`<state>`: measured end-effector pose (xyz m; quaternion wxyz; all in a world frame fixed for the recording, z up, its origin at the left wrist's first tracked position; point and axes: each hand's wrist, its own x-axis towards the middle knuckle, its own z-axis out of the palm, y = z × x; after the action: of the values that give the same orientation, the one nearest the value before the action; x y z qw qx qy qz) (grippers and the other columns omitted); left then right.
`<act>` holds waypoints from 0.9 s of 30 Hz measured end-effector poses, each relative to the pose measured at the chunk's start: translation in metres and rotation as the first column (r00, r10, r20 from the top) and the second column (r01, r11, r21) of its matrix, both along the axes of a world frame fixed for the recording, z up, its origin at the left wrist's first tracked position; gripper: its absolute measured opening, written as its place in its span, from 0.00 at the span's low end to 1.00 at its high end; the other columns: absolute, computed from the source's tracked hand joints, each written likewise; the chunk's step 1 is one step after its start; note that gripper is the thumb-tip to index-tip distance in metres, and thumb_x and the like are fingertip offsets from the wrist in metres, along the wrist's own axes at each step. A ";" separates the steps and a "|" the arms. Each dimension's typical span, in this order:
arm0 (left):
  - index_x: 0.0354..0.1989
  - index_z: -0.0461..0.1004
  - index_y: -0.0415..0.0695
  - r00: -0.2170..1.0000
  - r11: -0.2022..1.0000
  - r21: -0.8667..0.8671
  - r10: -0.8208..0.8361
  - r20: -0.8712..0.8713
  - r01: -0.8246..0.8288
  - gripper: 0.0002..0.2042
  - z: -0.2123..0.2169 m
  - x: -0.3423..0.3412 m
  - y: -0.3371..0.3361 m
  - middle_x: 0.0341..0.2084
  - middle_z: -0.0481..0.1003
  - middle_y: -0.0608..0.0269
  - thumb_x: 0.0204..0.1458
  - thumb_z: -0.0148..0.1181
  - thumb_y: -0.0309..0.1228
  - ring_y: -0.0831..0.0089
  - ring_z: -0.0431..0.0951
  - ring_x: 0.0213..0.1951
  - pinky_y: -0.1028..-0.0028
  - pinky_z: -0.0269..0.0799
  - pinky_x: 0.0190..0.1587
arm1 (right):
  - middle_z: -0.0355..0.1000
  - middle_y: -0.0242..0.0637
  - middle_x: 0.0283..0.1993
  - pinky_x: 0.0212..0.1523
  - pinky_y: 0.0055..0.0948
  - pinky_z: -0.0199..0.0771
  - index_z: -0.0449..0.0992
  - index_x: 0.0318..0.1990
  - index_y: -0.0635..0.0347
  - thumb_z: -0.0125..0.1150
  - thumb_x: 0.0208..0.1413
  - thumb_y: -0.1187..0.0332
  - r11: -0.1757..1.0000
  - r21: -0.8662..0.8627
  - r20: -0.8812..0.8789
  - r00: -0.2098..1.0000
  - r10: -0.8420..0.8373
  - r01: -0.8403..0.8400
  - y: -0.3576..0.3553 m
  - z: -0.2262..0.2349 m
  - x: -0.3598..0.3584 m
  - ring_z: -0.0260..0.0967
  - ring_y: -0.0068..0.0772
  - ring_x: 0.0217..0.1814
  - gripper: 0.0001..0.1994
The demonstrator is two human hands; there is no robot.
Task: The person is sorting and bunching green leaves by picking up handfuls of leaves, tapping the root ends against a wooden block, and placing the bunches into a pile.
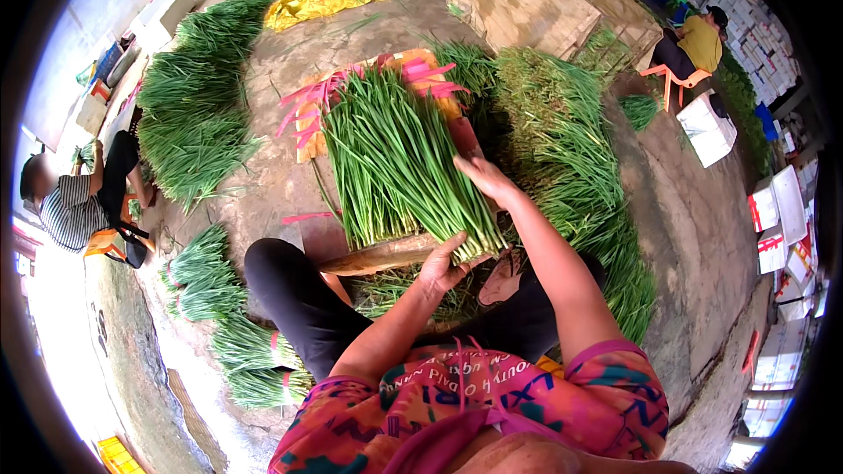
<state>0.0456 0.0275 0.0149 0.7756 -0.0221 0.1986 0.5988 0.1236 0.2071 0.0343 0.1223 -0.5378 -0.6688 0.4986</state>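
Far left, a seated person in a black-and-white striped top (72,211), on a low orange stool. Right of them, a long heap of loose, dark-green slender stalks (195,92) on the bare floor; below it, pale-green bundles with pink bands (211,281).

Before you, bright pink ribbon strips (307,105) fan out around the upper end of the main pile of long green stalks (386,154). This pile lies in front of your knees, above a brown wooden plank edge (378,256). Stalks thin, straight, smooth-looking; deep green along most of their length, yellowish-pale at the ends nearest you. Mostly parallel, slanting from upper left to lower right; a few strays at the left edge. The ends toward you form an uneven line, lowest at right.

Your left hand (443,269) is at those lower-right ends, fingers bent, thumb raised; whether they pinch any stalk, cannot tell. Your right hand (488,183) lies along the pile's right side, fingers extended and close together.

Further right, a tangled green-and-straw-coloured heap (571,149); beyond, a seated person in a mustard-yellow top (701,48).
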 end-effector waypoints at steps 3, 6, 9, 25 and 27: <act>0.49 0.60 0.41 0.993 0.999 0.003 -0.050 -0.111 0.051 0.21 0.010 0.004 0.000 0.42 0.69 0.58 0.45 0.55 0.24 0.62 0.68 0.47 0.53 0.63 0.52 | 0.50 0.55 0.59 0.60 0.38 0.49 0.45 0.59 0.71 0.58 0.34 0.36 0.968 -0.147 0.082 0.973 0.217 -0.204 -0.063 0.068 0.022 0.49 0.47 0.62 0.53; 0.48 0.60 0.40 0.995 0.993 0.061 -0.101 0.025 0.099 0.20 0.010 0.003 0.002 0.39 0.69 0.59 0.43 0.52 0.19 0.63 0.69 0.45 0.52 0.61 0.53 | 0.56 0.54 0.56 0.56 0.32 0.55 0.47 0.58 0.70 0.71 0.27 0.50 0.978 0.040 -0.031 0.978 0.205 -0.203 -0.077 0.046 0.043 0.54 0.45 0.59 0.53; 0.50 0.59 0.37 0.989 0.989 0.085 -0.129 0.066 0.123 0.24 0.017 -0.001 0.004 0.43 0.68 0.55 0.39 0.47 0.17 0.60 0.67 0.48 0.52 0.58 0.55 | 0.58 0.49 0.54 0.52 0.29 0.60 0.49 0.58 0.68 0.68 0.36 0.64 0.982 -0.107 -0.267 0.956 0.121 -0.154 -0.072 0.042 0.047 0.58 0.38 0.55 0.42; 0.35 0.69 0.40 0.988 0.989 -0.073 -0.137 -0.070 0.132 0.08 -0.002 -0.010 0.001 0.29 0.73 0.63 0.45 0.54 0.24 0.75 0.72 0.25 0.72 0.72 0.30 | 0.66 0.42 0.42 0.28 0.25 0.72 0.50 0.58 0.64 0.54 0.39 0.77 0.957 -0.260 -0.291 0.955 0.052 -0.132 -0.057 0.078 0.056 0.68 0.28 0.36 0.33; 0.34 0.69 0.41 0.984 0.982 -0.156 -0.130 -0.120 0.111 0.08 0.004 -0.007 0.000 0.25 0.72 0.64 0.45 0.54 0.25 0.76 0.69 0.23 0.75 0.68 0.27 | 0.67 0.43 0.42 0.43 0.29 0.67 0.56 0.53 0.68 0.59 0.33 0.77 0.952 -0.283 -0.336 0.942 0.020 -0.121 -0.059 0.076 0.054 0.66 0.33 0.42 0.33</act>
<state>0.0388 0.0277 0.0193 0.7922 -0.0287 0.2935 0.5343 0.1775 0.1483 0.1107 0.1312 -0.4348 -0.5747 0.6808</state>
